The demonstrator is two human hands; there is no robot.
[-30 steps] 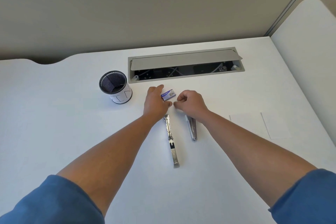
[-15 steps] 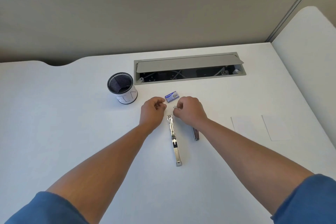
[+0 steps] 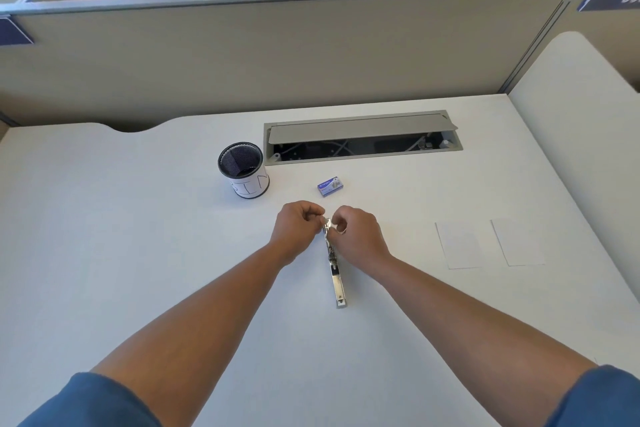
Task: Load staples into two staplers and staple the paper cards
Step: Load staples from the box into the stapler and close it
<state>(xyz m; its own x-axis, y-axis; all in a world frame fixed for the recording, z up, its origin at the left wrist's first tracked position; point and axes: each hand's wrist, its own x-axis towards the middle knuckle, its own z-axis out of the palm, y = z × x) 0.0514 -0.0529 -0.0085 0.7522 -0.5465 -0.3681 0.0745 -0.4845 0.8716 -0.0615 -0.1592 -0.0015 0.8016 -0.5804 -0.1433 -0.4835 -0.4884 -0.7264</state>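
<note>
The task is looking to be in its early part. Both hands are meeting at the far end of a stapler (image 3: 334, 263) that is lying opened out flat on the table (image 3: 138, 236). The left hand (image 3: 298, 227) and the right hand (image 3: 353, 230) are each curling their fingers in and pinching something small and shiny between them, probably a strip of staples, right over the stapler's open channel; it is too small to be sure. So loading of the first stapler seems to be under way, not finished. The second stapler is hiding behind the right hand and cannot be made out. The staple box (image 3: 330, 186) is sitting just beyond the hands. Two paper cards (image 3: 459, 244) are lying apart to the right, with no stapling visible on them.
</note>
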